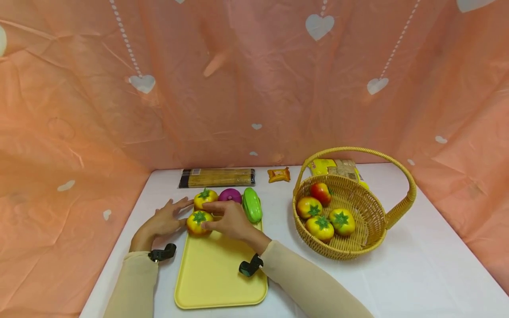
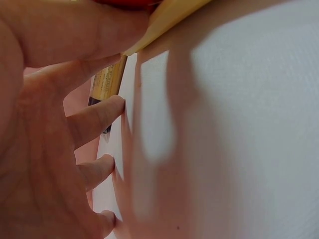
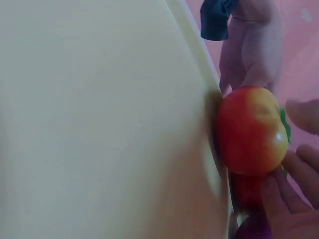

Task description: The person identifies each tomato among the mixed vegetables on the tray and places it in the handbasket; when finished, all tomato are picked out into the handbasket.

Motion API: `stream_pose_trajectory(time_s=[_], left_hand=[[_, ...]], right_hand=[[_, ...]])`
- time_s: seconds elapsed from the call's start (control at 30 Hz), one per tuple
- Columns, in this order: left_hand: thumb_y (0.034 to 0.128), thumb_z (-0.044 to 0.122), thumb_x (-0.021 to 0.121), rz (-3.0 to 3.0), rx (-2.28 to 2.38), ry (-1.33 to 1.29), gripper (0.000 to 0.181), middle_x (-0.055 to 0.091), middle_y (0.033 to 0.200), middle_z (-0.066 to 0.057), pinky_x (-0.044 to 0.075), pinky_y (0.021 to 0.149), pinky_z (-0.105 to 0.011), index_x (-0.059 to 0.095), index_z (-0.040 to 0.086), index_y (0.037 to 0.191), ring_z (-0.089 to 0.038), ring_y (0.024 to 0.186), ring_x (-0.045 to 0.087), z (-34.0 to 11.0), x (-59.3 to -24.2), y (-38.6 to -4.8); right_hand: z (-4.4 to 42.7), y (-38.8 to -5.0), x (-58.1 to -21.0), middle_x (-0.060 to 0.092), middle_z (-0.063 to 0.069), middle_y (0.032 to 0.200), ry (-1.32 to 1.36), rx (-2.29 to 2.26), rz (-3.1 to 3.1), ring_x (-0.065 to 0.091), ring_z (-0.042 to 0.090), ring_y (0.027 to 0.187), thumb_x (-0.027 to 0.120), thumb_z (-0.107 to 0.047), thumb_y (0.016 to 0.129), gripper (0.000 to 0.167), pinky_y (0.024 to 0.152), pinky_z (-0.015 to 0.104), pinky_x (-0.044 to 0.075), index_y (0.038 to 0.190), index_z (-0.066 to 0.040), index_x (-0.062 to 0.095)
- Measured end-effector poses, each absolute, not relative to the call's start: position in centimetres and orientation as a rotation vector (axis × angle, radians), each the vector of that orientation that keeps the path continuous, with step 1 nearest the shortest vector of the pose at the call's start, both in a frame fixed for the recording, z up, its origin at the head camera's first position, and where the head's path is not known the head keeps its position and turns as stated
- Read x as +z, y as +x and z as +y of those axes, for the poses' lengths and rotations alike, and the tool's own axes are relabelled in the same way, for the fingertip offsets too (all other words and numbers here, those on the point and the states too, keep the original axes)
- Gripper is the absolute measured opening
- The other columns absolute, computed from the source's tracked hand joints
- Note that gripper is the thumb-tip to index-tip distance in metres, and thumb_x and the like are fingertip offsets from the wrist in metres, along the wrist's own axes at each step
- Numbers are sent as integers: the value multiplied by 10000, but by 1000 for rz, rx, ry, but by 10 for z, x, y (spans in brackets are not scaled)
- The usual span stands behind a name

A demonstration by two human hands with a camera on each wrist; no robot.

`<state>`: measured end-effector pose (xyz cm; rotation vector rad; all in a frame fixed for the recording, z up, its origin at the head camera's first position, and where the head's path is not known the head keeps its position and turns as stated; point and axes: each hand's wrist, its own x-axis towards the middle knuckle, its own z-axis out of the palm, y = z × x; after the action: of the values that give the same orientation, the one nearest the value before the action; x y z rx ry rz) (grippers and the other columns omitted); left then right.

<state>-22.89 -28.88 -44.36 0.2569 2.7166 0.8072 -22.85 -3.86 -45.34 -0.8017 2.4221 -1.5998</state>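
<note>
Two bare hands at the far end of a yellow tray (image 1: 222,274) on a white tabletop (image 1: 286,282). Behind, a clear-wrapped noodle pack (image 1: 220,178) carries a pale label at its left end, an orange packet (image 1: 279,175) bears small print, and a yellow bag (image 1: 323,166) shows partial lettering; none of this writing can be read. The left hand (image 1: 164,219), at the tray's left edge, is spread wide, its fingers apart and its grasp vacant; its thumb lies at the tray's rim beside the near tomato (image 1: 197,226). The right hand (image 1: 230,219) arches over from the right, thumb and fingers moderately apart around the near tomato's right side; whether they touch it cannot be told. This fruit sits at the tray's far left, its green calyx facing upward; being round, it shows no clear long axis. Just beyond stands the far tomato (image 1: 204,194), calyx also upward, followed rightward by a purple vegetable (image 1: 230,194) and a green gourd (image 1: 252,205), whose long axis runs near to far. On the right, a wicker basket (image 1: 338,253) holds four more tomatoes (image 1: 342,222).
</note>
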Motion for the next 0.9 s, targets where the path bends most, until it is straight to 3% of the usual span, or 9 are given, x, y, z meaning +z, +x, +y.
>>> stream_pose_trajectory(time_s=[0.63,0.9], left_hand=[[989,209,681,2737,816,315,669,320,1744,-310,20,1133,-965,520,89,1628,-708,1587,96,-289,-445,-230],[1010,274,696,2725,796,300,687,312,1752,-300,17,1157,-945,500,94,1643,-693,1597,86,-290,-446,-230]], right_hand=[[-44,-223,-460,804,39,1315,-806,-1420,2519,678,57,1062,967,-223,848,553,932,160,547,1366,-148,788],[-29,-213,-454,769,87,1363,-807,-1534,2365,754,115,1169,931,-142,882,522,991,212,612,1377,-102,771]])
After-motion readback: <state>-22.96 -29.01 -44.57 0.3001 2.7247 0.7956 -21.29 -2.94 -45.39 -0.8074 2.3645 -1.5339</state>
